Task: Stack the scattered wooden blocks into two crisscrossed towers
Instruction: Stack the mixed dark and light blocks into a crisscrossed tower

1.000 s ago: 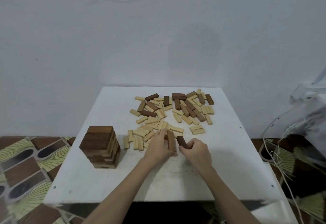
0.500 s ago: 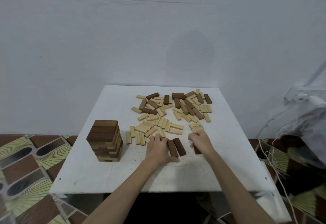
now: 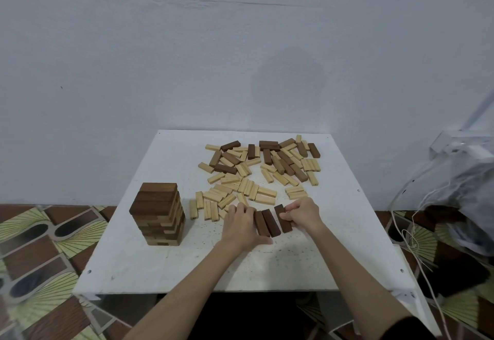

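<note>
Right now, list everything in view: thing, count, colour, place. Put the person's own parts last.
table: one, white, centre, against the wall.
finished tower: one, brown crisscrossed layers, on the table's left side.
dark blocks between the hands: three, dark brown, lying side by side near the front; the right one stands slightly apart.
scattered blocks: too many to count, pale and dark brown mixed, spread over the far half of the table.
wall: one, white, behind the table.
floor tiles: patterned brown and green, left and right of the table.
cords: white, hanging at the right.
left hand: open, against the left dark block.
right hand: grip on the right dark block.
</note>
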